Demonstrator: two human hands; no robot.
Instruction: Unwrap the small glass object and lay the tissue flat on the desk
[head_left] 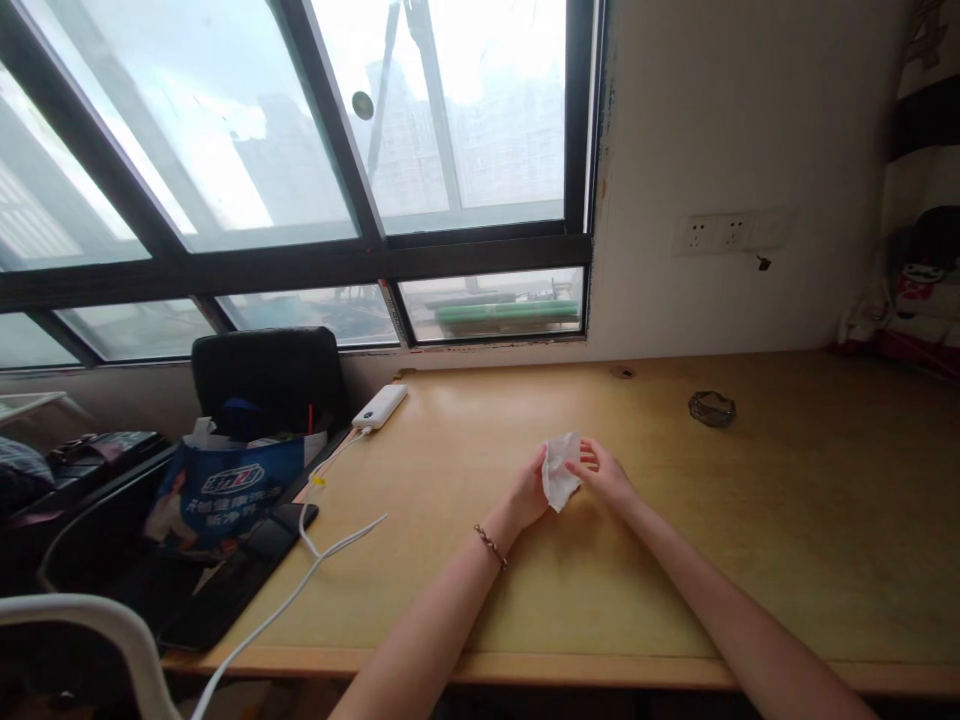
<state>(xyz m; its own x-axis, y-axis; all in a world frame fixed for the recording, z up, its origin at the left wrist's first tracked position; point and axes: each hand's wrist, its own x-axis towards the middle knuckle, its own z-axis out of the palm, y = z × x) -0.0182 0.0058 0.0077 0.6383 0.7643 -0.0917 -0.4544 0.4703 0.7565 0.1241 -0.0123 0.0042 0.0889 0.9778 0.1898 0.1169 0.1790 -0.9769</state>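
- A small white tissue (pixel 559 470) is held just above the wooden desk (pixel 750 520), near the middle of the view, pinched between both hands.
- The tissue's left edge is gripped by the left hand (pixel 527 492), fingers pressed together on it; a beaded bracelet (pixel 490 546) is worn on that wrist.
- Its right edge is pinched by the right hand (pixel 609 476), at 3 o'clock from the tissue.
- A dark ashtray (pixel 712 408) is seen at 2 o'clock from the hands, well apart.
- A white power bank (pixel 380 406) lies at 10 o'clock, with a white cable (pixel 330 545) trailing toward the desk's near edge.
- A blue printed bag (pixel 225 492) stands at 9 o'clock, beside a black phone (pixel 289 520).
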